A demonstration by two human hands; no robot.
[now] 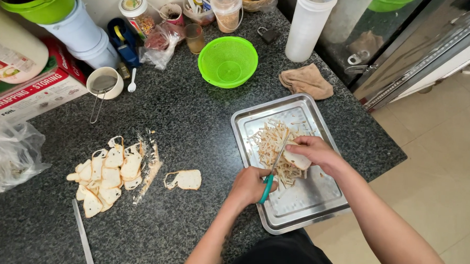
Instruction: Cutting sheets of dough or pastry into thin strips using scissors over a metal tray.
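My left hand [250,185] grips teal-handled scissors [273,170] at the near left edge of a steel tray [300,204]. Its blades point up into a thin white slice [296,160] that my right hand [314,151] holds over the tray. A heap of thin pale strips [270,141] lies in the tray under and beyond the slice. On the dark counter to the left lies a pile of similar white slices [106,174], and one single slice [184,179] lies apart, nearer the tray.
A green colander [227,61], a brown cloth [306,81], a white tall container [306,28], jars and cups stand at the back. A white cup with a strainer [104,83], boxes and a plastic bag [7,155] are at the left. A knife [82,233] lies near the front edge.
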